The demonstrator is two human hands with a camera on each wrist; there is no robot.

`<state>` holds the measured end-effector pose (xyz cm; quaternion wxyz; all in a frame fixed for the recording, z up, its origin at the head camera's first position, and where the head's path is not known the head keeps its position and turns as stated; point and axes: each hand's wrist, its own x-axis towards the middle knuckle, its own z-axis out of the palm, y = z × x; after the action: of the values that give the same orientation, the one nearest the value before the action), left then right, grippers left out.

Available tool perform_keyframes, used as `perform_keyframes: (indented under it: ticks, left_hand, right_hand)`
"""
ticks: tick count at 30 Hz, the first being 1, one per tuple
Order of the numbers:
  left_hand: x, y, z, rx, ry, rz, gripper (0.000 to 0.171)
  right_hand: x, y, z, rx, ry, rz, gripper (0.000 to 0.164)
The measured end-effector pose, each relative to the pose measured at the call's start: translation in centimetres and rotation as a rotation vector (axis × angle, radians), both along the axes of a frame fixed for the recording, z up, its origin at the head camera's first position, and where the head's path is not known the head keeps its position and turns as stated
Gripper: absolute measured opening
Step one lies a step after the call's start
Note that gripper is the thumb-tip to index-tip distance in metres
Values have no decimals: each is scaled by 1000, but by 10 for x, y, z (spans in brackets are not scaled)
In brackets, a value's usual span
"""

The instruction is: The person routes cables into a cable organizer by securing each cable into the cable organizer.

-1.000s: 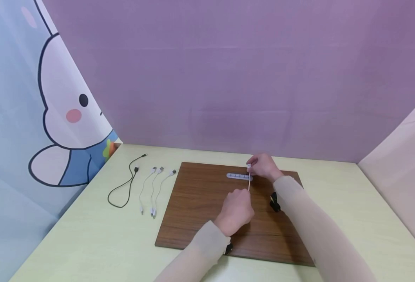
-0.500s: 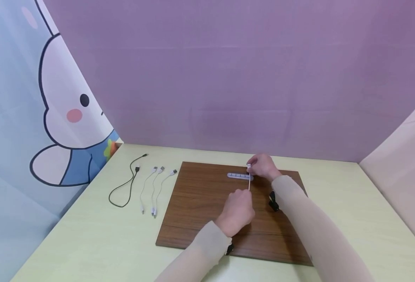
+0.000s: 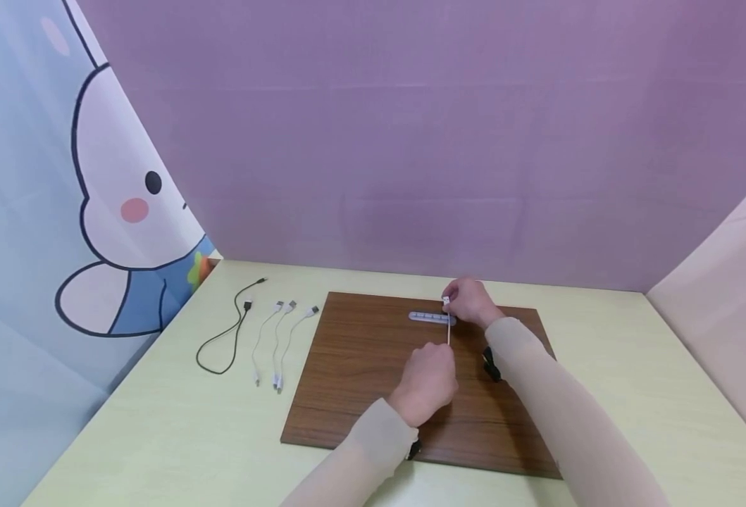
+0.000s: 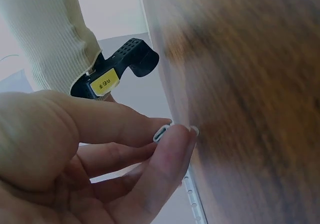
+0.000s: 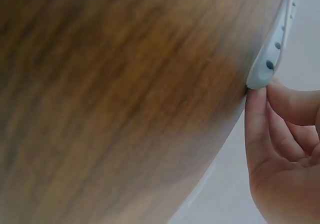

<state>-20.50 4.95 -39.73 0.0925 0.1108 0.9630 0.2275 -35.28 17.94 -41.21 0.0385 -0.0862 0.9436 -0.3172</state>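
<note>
White cable (image 3: 449, 336) between left grip (image 3: 426, 380) and right grip (image 3: 468, 301), slotted strip (image 3: 425, 317), brown board (image 3: 356, 373)

You've got a creased purple cloth backdrop (image 3: 411, 141) across the far side, running down behind the back edge of your pale yellow-green table (image 3: 632, 366). On your left hangs a light-blue drape (image 3: 17, 211) printed with a white, black-outlined cartoon character (image 3: 109, 155), pink-cheeked and dressed in blue; on your right, a pale pinkish-white drape (image 3: 728, 282). Your lighting's soft, fairly even, shadows faint.
</note>
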Motion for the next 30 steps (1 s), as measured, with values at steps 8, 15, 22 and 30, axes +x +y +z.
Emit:
perform_keyframes:
  ticks: [8, 15, 22, 30]
  left_hand:
    - [1, 1, 0, -52, 37, -18, 5]
    - [2, 1, 3, -44, 15, -15, 7]
    - [1, -3, 6, -28, -10, 1, 8]
    - [4, -2, 7, 32, -78, 26, 11]
  right_hand:
    - [-1, -3, 4, 87, 11, 49, 15]
    - [-3, -3, 7, 120, -3, 54, 15]
    - [-3, -4, 10, 132, -6, 42, 13]
    - [1, 1, 11, 34, -35, 37, 25]
